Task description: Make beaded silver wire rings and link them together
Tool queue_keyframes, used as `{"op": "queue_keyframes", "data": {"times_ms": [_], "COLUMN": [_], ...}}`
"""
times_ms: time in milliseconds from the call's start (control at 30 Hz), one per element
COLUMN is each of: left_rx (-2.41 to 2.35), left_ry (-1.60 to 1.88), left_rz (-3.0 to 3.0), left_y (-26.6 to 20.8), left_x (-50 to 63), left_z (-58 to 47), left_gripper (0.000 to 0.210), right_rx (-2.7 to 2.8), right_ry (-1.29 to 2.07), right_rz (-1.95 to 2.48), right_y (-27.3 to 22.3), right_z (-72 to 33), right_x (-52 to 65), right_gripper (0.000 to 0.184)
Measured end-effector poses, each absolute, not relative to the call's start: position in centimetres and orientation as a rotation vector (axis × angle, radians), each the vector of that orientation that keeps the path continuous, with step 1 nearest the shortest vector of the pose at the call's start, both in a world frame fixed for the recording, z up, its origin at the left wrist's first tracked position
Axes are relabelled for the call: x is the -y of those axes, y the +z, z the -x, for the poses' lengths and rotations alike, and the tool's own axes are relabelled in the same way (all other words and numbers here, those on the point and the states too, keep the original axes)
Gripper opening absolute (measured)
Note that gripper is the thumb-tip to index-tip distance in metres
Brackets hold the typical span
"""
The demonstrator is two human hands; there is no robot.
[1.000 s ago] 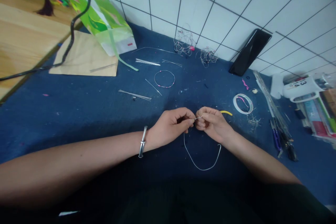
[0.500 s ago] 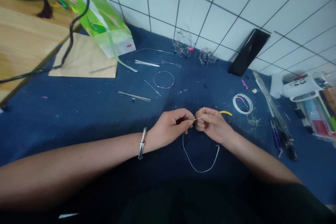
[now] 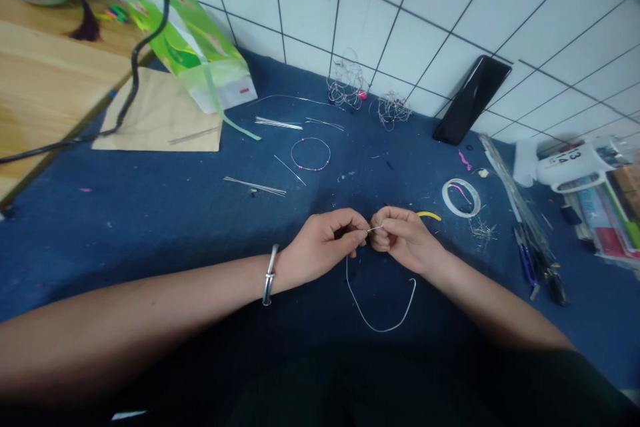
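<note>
My left hand (image 3: 333,237) is closed in a pinch on a thin silvery wire (image 3: 381,331), whose free length hangs below in a wide loop with a small hook at its tip. Close beside it, my right hand (image 3: 403,235) pinches a short, thin bit of wire (image 3: 375,229) that bridges the gap between the fingertips. Whether this bit is the end of the same wire I cannot tell. Behind my right hand a curved yellow handle (image 3: 429,215) sticks out. Beyond my hands a wire ring with pink beads (image 3: 311,169) lies flat on the blue cloth.
Straight wires (image 3: 255,186) lie left of centre. Tangled wire coils (image 3: 394,110) and a black phone (image 3: 471,100) are by the tiled wall. To the right are a white tape roll (image 3: 445,199), blue-handled pliers (image 3: 525,263) and a white mug (image 3: 570,165). A green packet (image 3: 195,40) stands back left.
Hardly anything differs. Both hands keep their pinch in nearly the same spot, and the view has shifted very slightly.
</note>
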State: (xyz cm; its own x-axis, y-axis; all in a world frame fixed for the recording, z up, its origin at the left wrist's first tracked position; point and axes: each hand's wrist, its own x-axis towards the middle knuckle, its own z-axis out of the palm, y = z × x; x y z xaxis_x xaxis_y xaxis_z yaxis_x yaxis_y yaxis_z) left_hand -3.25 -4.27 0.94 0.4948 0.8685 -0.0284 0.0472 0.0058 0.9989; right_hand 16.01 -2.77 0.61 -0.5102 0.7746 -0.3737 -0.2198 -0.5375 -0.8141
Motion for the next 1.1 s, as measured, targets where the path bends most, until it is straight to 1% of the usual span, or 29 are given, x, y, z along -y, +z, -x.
{"op": "queue_keyframes", "data": {"times_ms": [500,1100], "left_rx": [-0.888,-0.887], "left_ry": [0.767,0.771], "left_rz": [-1.421,-1.381], "left_y": [0.92,0.70], "left_x": [4.28,4.31], "left_z": [3.22,3.03], "left_gripper": [0.012,0.011], "right_rx": [1.038,1.040], "right_ry": [1.885,1.801], "right_rz": [1.107,1.130], "right_y": [0.52,0.52], "right_z": [-15.51,-15.22], "right_x": [3.34,3.47], "right_gripper": [0.010,0.010]}}
